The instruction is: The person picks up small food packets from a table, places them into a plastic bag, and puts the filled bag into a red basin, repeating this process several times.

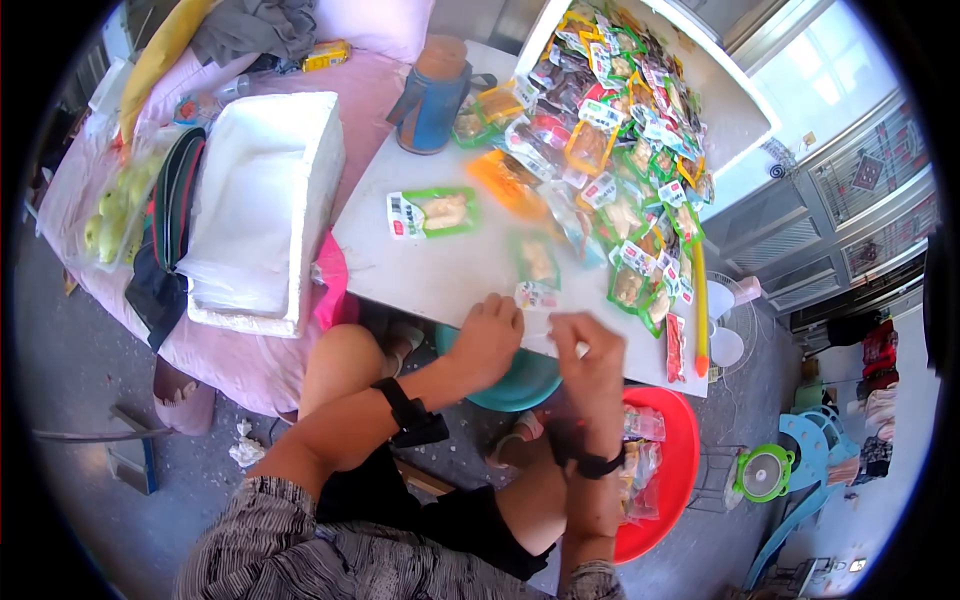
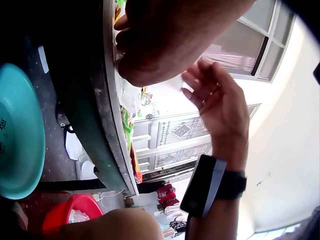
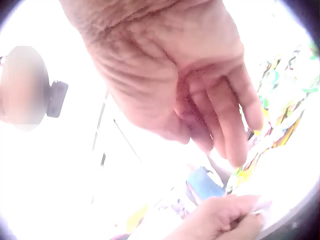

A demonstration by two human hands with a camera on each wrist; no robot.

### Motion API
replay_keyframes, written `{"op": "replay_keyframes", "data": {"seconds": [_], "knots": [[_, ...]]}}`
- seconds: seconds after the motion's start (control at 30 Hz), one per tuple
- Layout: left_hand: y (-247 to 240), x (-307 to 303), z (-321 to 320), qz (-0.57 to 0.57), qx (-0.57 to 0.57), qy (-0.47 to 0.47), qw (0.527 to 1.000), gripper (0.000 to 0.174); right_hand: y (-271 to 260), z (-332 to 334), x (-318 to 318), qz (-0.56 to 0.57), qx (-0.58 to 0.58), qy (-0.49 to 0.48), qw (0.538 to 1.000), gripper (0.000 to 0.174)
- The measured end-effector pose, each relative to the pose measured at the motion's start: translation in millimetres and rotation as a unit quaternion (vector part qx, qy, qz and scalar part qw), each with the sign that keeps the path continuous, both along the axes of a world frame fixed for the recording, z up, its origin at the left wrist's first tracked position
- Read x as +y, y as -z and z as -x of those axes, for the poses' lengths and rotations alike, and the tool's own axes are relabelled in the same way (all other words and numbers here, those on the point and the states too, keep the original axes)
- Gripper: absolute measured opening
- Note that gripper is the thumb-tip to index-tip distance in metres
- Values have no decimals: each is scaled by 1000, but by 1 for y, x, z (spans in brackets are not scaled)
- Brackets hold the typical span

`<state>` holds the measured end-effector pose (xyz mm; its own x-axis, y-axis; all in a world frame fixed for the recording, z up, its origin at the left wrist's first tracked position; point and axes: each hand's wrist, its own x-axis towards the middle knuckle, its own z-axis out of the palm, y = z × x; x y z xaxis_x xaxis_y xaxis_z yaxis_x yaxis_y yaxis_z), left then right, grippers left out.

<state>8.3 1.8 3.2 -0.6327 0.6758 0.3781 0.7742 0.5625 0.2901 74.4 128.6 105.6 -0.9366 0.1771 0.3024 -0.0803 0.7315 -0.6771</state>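
My left hand is at the white table's front edge, beside a blurred green-edged packet with a white label. In the right wrist view, the left hand's thumb and fingers pinch a pale, thin piece; what it is cannot be told. Just right of it, my right hand is raised near the edge. Its fingers hang loosely curled in the left wrist view, where the right hand shows nothing held. From its own wrist camera, the right hand has bent fingers. Another green-edged packet lies flat on the table.
Many packets spill from a white box at the back right. A blue container stands behind. Left is a foam box. Below the table are a teal basin and a red basin holding packets.
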Motion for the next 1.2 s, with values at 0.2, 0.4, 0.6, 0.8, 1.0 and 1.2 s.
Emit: {"op": "replay_keyframes", "data": {"seconds": [0.2, 0.4, 0.6, 0.8, 1.0, 1.2], "knots": [[4, 0, 7, -6, 64, 24, 998, 41, -35, 144, -12, -223, 138, -31, 964, 15], [7, 2, 5, -6, 87, -1, 996, 34, 51, 271, -28, -381, 48, -116, 916, 21], [-3, 2, 4, -40, 34, 25, 998, 33, 84, 296, -51, -398, 35, -58, 915, 27], [0, 1, 5, -26, 66, 16, 997, 32, 83, 302, -49, -484, -73, -45, 871, 42], [5, 2, 5, 33, 84, 4, 996, 36, 22, 247, -15, -172, 174, 6, 970, 24], [6, 0, 10, -2, 70, 32, 997, 34, -10, 85, 45, 103, 219, 83, 967, 28]]}}
